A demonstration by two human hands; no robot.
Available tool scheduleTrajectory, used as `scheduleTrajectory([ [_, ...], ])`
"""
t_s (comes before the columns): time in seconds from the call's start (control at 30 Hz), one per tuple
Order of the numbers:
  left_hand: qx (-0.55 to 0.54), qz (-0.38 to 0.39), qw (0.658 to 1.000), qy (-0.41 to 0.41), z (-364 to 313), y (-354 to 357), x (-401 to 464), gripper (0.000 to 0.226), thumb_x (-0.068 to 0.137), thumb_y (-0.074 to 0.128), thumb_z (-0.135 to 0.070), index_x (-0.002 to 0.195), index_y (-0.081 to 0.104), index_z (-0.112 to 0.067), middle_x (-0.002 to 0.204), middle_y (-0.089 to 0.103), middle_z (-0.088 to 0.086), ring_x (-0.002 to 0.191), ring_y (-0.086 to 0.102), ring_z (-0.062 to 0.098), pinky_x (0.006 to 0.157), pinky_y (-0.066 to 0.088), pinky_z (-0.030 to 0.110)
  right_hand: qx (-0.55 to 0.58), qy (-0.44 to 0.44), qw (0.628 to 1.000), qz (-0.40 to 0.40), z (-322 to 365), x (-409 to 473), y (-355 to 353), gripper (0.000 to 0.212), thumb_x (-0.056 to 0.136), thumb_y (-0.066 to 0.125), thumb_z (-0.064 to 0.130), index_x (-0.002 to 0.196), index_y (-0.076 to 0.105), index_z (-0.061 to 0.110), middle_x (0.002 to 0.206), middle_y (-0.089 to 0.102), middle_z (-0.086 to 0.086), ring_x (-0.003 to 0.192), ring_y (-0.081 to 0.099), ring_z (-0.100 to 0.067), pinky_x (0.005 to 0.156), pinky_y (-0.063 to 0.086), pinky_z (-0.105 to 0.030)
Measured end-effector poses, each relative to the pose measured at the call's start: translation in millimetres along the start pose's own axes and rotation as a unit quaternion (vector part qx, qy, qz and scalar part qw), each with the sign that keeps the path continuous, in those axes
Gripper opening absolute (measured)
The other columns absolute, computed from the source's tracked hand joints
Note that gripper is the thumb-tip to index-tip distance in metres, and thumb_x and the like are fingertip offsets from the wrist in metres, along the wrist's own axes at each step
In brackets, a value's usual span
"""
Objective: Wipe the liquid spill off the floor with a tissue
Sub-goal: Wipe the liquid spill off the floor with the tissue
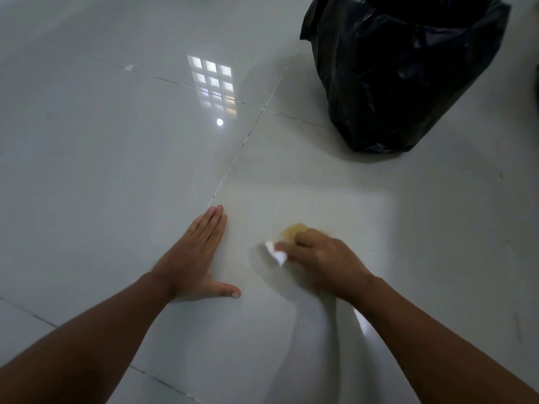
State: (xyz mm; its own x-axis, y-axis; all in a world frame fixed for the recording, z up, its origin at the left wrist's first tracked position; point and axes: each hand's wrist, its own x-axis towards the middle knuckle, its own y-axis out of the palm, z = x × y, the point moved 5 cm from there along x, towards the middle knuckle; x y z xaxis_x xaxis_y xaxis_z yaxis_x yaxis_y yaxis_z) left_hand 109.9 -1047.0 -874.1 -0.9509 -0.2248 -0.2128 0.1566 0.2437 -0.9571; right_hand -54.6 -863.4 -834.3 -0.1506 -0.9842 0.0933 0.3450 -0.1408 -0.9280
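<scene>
A small yellowish-brown liquid spill (293,231) lies on the glossy white tiled floor (116,170). My right hand (323,258) presses a crumpled white tissue (276,252) onto the floor at the spill's near edge; most of the tissue is hidden under the fingers, and the hand covers part of the spill. My left hand (195,258) rests flat on the tile to the left of the spill, fingers together, thumb out, holding nothing.
A bin lined with a black plastic bag (399,71) stands on the floor at the back right, beyond the spill. Grout lines cross the tiles. A window reflection (214,80) shines on the floor further back.
</scene>
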Motion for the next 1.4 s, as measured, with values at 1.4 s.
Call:
scheduleTrajectory([
  [1.4,0.024,-0.007,1.000,0.000,-8.0,9.2,-2.7,0.142,0.067,0.038,-0.102,0.159,0.003,0.000,0.169,-0.006,0.017,0.157,-0.010,0.025,0.126,0.003,0.044,0.017,0.294,0.953,-0.076,-6.6,-17.2,17.3,0.041,0.087,0.045,0.029,0.125,0.061,0.027,0.087,0.056,0.000,0.083,0.058,-0.023,0.064,0.046,-0.033],
])
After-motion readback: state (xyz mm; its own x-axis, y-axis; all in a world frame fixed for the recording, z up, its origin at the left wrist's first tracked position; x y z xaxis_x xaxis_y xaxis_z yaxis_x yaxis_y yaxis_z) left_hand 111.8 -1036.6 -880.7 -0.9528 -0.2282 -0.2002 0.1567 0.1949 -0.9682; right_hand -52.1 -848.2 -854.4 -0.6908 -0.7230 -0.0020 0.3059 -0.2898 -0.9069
